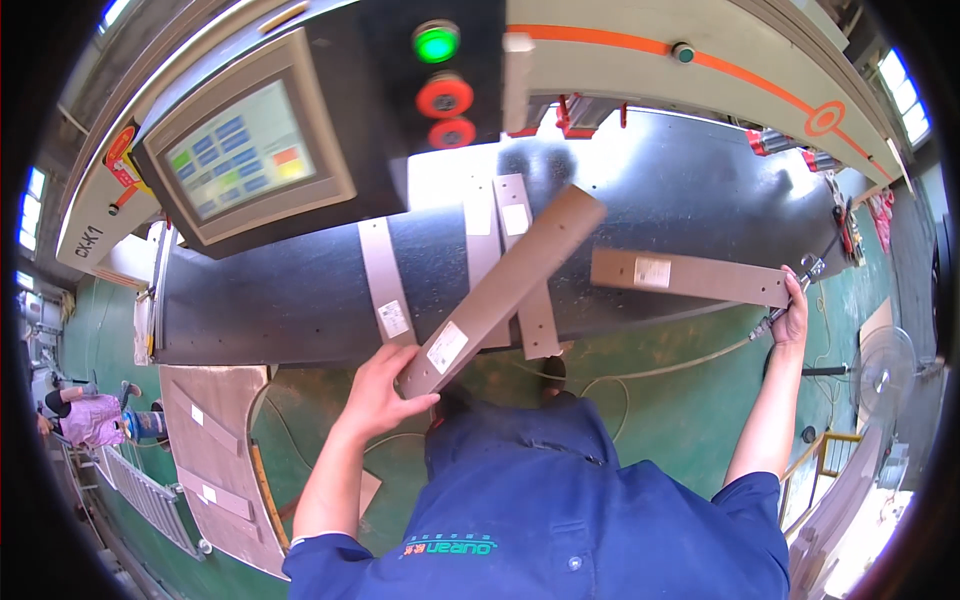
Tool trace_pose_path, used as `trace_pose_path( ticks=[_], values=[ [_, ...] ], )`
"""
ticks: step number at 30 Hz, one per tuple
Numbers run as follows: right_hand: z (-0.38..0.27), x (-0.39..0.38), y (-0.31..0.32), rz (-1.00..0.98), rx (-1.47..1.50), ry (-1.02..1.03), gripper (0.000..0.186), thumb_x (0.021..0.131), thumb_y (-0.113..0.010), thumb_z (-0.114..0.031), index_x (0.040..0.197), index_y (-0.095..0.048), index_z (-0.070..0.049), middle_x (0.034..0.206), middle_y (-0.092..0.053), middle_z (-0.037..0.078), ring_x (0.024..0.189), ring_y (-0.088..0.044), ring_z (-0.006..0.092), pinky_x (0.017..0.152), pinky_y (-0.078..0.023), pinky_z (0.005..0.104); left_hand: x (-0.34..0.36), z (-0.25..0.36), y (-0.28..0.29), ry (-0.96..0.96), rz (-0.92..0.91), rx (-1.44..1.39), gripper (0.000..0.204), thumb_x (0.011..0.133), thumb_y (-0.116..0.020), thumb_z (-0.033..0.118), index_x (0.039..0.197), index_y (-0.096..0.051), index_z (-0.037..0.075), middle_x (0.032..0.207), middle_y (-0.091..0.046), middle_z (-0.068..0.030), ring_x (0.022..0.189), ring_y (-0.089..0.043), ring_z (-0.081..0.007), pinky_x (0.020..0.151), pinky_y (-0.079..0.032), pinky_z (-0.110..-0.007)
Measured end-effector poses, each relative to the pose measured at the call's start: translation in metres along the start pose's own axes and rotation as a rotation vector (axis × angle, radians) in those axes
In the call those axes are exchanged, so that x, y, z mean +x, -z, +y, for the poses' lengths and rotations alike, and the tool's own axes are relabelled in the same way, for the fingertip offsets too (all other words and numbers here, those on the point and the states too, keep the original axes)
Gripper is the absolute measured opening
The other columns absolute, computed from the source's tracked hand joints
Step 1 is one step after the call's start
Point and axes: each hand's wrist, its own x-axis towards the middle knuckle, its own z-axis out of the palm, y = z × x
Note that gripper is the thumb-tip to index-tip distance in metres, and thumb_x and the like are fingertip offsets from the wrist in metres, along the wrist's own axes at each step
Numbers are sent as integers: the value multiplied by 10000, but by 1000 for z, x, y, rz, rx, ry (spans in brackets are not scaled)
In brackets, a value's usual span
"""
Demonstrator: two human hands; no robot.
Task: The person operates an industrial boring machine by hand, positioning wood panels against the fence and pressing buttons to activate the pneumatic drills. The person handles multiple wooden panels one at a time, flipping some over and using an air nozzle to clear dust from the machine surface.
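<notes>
My left hand [376,398] is closed on the near end of a long brown panel strip [525,265]. That strip slants up to the right across other strips, with a white label near my fingers. At the right, my right hand [793,315] grips the outer end of a second brown strip [715,279], which lies nearly level and carries a white label. Below and beside the slanted strip, more labelled strips rest on the black machine table [270,315]: one at the left [382,270], a middle strip [481,265] partly covered, and another crossed strip [538,310].
A control panel with a touchscreen [240,150], lit green button [435,42] and red buttons [445,95] overhangs the table. A hose [660,372] runs under its front edge. Two labelled strips lie on a board [185,400] at left. A person [95,420] and a fan [886,380] are farther off.
</notes>
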Motion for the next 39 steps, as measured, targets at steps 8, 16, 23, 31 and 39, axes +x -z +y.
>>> trace_pose_path(
  ticks=[8,16,23,31,39],
  values=[
    [15,123,-6,-195,-235,-216,382,825,-722,-210,1135,-624,-10,959,-634,46,885,-605,158,806,-479,290,115,69,-24,-266,-189,419,625,641,-777,198,1195,-552,16,1040,-562,-131,964,-559,-333,812,-482,-424],
    [80,191,-51,-309,-469,-306,249,812,-755,-245,914,-657,-40,728,-632,33,576,-589,137,512,-474,280,185,112,-37,-435,-414,729,568,654,-752,136,1179,-554,47,1074,-572,-62,971,-574,-281,807,-529,-378],
    [124,227,-61,56,-697,-124,253,821,-751,-236,781,-589,-45,555,-503,15,363,-455,123,330,-348,273,258,101,-67,-654,-453,865,474,715,-652,35,1181,-566,59,1093,-573,-34,1025,-564,-259,841,-531,-358],
    [118,146,-55,43,-665,-185,181,767,-744,-110,760,-571,-56,555,-505,21,377,-483,129,328,-379,282,346,70,-113,-791,-399,877,317,825,-546,37,1133,-597,93,1164,-574,-12,1270,-467,-251,1003,-463,-340],
    [133,51,-145,-29,-854,-253,437,725,-793,-183,1062,-575,-8,783,-615,93,582,-613,206,516,-505,329,362,30,-159,-814,-260,879,417,820,-566,18,1227,-536,105,1340,-502,-58,1362,-365,-253,1163,-280,-372]
  ],
)
